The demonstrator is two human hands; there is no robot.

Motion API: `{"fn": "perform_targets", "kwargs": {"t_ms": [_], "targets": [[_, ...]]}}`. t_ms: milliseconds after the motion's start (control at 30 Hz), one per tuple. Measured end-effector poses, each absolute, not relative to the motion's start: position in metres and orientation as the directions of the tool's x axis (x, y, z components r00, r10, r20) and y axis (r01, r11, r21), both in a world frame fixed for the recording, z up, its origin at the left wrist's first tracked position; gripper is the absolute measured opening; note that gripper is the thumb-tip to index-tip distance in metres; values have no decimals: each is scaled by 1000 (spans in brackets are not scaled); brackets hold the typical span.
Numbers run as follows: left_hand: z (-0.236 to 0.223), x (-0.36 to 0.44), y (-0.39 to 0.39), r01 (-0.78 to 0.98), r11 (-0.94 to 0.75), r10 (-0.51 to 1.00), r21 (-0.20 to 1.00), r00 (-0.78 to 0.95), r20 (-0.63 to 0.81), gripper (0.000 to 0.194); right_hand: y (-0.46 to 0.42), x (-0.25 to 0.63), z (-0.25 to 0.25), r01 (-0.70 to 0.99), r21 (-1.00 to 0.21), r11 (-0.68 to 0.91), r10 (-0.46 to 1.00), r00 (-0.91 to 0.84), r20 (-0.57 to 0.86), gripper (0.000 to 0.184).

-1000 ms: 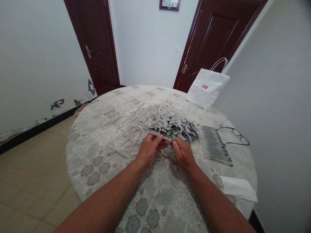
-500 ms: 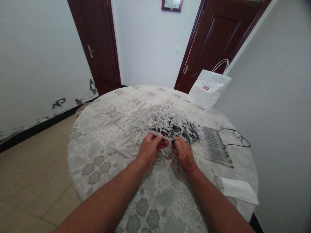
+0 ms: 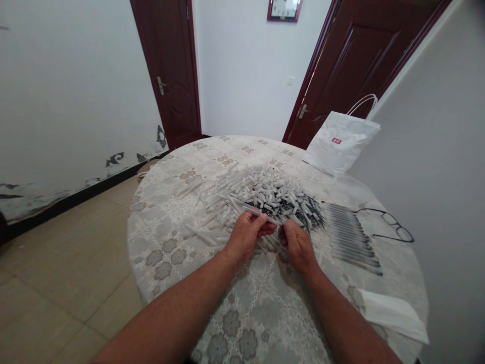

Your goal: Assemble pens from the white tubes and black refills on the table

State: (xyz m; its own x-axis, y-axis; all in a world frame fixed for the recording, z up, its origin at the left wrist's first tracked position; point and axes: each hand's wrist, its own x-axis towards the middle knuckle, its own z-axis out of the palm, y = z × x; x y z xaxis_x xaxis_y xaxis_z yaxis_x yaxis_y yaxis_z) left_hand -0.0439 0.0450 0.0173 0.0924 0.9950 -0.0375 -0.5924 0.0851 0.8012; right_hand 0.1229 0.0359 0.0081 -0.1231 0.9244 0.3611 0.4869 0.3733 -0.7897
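While our left hand [image 3: 248, 233] pinches a pale tube [image 3: 260, 213] at the pile's [image 3: 261, 183] near edge, our right hand [image 3: 299, 246] pinches its right end; ideally, we keep both aligned, gripping lightly.

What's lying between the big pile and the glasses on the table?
In the head view, a neat row of slim tubes lies between the pile and the glasses.

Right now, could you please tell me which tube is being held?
The tube in the left hand, its end at the right hand; the other tubes lie on the table.
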Motion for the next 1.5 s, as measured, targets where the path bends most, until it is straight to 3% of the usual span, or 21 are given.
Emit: {"fn": "perform_targets", "kwargs": {"t_ms": [100, 233, 433, 567, 733, 933, 1200, 1500], "targets": [[20, -44, 45, -597, 81, 996, 798, 80, -41, 32, 34, 123, 10, 467, -779, 418, 900, -95, 425, 20], [20, -44, 44, -590, 88, 995, 803, 87, -45, 31, 34, 122, 11, 520, -749, 412, 898, -92, 430, 17], [18, -44, 44, -581, 99, 993, 808, 110, -43, 31, 38, 122, 4, 508, -784, 355, 930, -107, 352, 40], [19, -44, 45, -584, 85, 995, 807, 86, -42, 31, 37, 123, 5, 456, -795, 401, 909, -91, 406, 25], [20, -44, 45, -580, 81, 996, 810, 79, -43, 30, 35, 121, 10, 528, -735, 425, 888, -85, 453, 18], [19, -44, 45, -571, 102, 994, 814, 94, -59, 32, 36, 120, 10, 523, -764, 378, 918, -106, 382, 34], [22, -44, 46, -589, 95, 995, 803, 81, -59, 35, 34, 121, 13, 549, -719, 427, 890, -112, 443, 18], [20, -47, 47, -515, 83, 994, 853, 107, -32, 36, 32, 120, 17, 499, -767, 404, 909, -127, 396, 35]]}}
